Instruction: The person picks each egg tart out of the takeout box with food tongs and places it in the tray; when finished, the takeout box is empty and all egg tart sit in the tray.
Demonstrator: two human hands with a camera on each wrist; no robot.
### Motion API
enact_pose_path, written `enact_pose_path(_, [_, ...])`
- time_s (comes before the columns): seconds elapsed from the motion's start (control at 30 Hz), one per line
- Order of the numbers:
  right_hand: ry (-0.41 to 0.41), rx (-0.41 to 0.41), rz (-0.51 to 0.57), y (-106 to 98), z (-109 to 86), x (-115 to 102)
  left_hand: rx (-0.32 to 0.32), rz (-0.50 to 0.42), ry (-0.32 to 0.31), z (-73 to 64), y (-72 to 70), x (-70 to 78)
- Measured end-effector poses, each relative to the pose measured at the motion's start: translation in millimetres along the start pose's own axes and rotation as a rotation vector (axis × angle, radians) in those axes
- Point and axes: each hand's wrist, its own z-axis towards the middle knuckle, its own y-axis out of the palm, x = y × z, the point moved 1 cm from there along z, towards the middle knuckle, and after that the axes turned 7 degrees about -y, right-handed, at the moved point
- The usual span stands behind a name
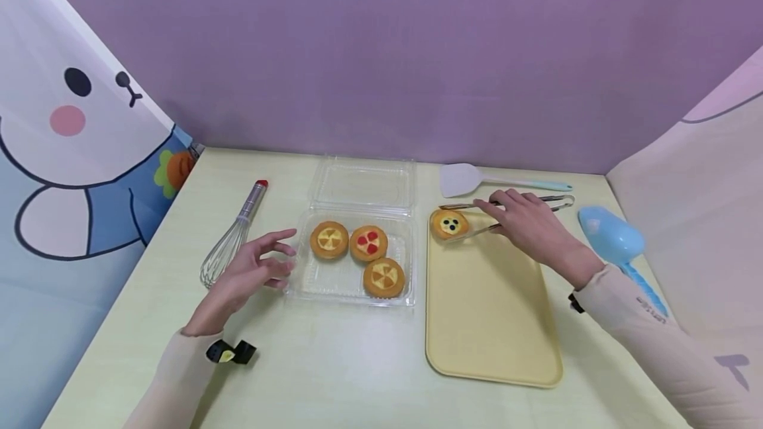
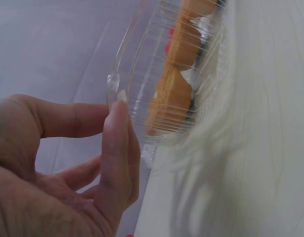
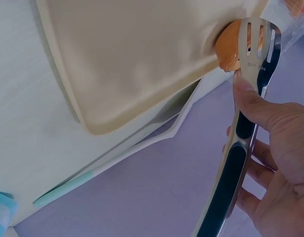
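Observation:
My right hand holds a pair of metal tongs, thumb on one arm and fingers on the other. Between the tong ends is a small tart with dark berries on top, at the far left corner of a beige tray. My left hand is beside a clear plastic clamshell box, its bent fingers right at the box's left rim. Inside the box sit two tarts with yellow-orange wedge tops, one tart at left and another tart in front, plus a red-topped tart.
The box's lid lies folded back behind it. A whisk rests left of the box, partly behind my left hand. Behind the tray lies a white spatula with a mint handle. To the right is a blue scoop-like utensil.

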Motion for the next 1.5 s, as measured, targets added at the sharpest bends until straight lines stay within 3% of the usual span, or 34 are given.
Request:
enact_pose_path(0.3, [0.0, 0.004, 0.014, -5, 1.2, -2, 0.006, 0.012, -0.004, 0.7, 0.4, -0.4])
enact_pose_path(0.53, [-0.034, 0.034, 0.015, -24, 12.9, -14, 0.007, 0.005, 0.001, 1.4, 0.6, -0.8])
enact_pose_path(0.77, [-0.102, 0.039, -0.006, -42, 48.5, -40, 0.014, 0.018, -0.007, 0.4, -1.6, 1.3])
enact_pose_path(1.03, [-0.187, 0.042, -0.005, -41, 100.3, -81, 0.008, 0.002, -0.011, 0.7, 0.2, -0.2])
enact_pose_path(1.17, [-0.206, 0.004, 0.02, -37, 122.8, -104, 0.007, 0.003, -0.006, 0.0, 0.0, -0.6])
enact_pose_path(1.5, [-0.186, -0.103, 0.049, -21, 150.2, -134, 0.01, 0.006, -0.009, 0.0, 0.9, -0.2])
